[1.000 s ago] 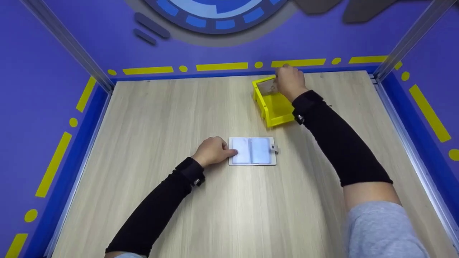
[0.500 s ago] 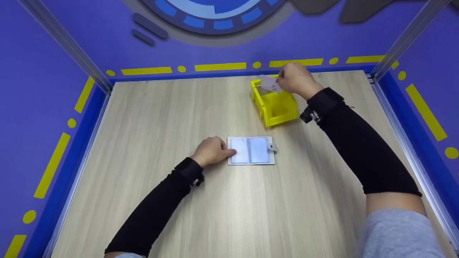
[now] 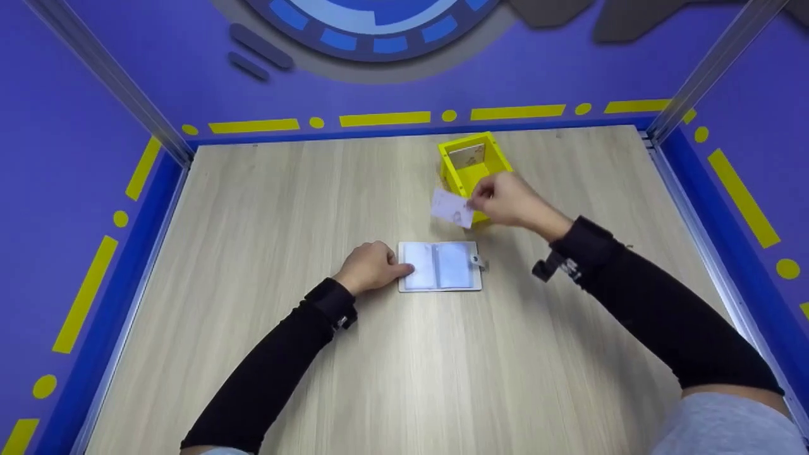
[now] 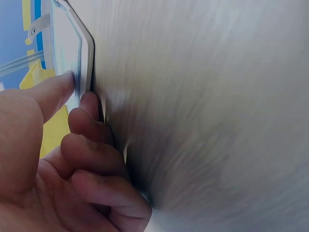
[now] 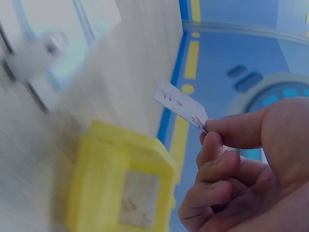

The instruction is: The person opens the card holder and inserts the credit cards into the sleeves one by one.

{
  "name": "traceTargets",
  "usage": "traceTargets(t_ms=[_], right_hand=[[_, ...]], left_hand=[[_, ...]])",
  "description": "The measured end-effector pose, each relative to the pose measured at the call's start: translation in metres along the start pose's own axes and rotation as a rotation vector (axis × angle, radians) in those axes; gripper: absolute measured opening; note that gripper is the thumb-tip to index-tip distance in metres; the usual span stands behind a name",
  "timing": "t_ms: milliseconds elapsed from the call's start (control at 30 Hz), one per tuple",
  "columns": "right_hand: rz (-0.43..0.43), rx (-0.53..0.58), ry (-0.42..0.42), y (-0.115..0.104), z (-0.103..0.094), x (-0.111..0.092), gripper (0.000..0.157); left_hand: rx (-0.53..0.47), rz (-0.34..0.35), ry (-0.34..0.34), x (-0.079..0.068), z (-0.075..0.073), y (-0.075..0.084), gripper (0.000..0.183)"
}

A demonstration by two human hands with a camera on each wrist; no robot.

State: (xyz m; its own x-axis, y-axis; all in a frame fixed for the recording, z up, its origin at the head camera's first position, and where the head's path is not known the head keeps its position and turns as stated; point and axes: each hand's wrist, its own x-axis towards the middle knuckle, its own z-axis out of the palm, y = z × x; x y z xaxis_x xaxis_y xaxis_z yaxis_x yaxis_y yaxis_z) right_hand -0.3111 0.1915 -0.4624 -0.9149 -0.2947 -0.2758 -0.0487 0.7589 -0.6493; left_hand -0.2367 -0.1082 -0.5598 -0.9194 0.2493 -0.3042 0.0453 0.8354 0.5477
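An open card holder (image 3: 454,266) with clear sleeves and a snap strap lies flat on the table. My left hand (image 3: 370,268) pinches its left edge, thumb on top and curled fingers against the side, as the left wrist view shows. Between thumb and forefinger my right hand (image 3: 507,199) pinches a pale card (image 3: 451,207) with faint brownish marks by one end. That card is in the air, in front of the yellow bin (image 3: 452,146) and above the card holder. Another card (image 5: 139,198) stands inside the bin against its back wall.
The wooden table (image 3: 284,208) is bounded by blue and purple panels with yellow marks. The yellow bin stands near the back panel, right of centre. Metal profiles run along the corners and sides.
My right hand has drawn the card up out of the yellow bin and brought it toward the card holder. The left hand keeps its hold on the card holder.
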Motion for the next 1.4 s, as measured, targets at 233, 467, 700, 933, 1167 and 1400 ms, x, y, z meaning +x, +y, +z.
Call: traceTargets(t_ms=[233,467,700,933,1167,1400], right_hand=[[0.040,0.005,-0.061,0.017,0.037,-0.017,0.018],[0.079,-0.060,-0.083,0.032,0.045,-0.024,0.019],[0.098,-0.033,-0.138,0.037,0.048,-0.029,0.019],[0.083,0.014,-0.146,0.037,0.053,-0.033,0.020],[0.080,0.012,-0.141,0.039,0.057,-0.033,0.020],[0.077,-0.004,-0.131,0.039,0.063,-0.032,0.023]], left_hand=[[-0.004,0.010,0.009,0.000,-0.001,0.001,0.056],[0.010,-0.007,0.004,0.001,0.000,0.003,0.057],[0.012,-0.017,-0.001,0.000,-0.001,0.003,0.056],[0.024,-0.005,-0.001,-0.002,0.000,0.003,0.052],[0.012,-0.008,-0.006,-0.002,-0.001,0.003,0.052],[0.012,-0.033,-0.019,0.000,0.001,0.002,0.053]])
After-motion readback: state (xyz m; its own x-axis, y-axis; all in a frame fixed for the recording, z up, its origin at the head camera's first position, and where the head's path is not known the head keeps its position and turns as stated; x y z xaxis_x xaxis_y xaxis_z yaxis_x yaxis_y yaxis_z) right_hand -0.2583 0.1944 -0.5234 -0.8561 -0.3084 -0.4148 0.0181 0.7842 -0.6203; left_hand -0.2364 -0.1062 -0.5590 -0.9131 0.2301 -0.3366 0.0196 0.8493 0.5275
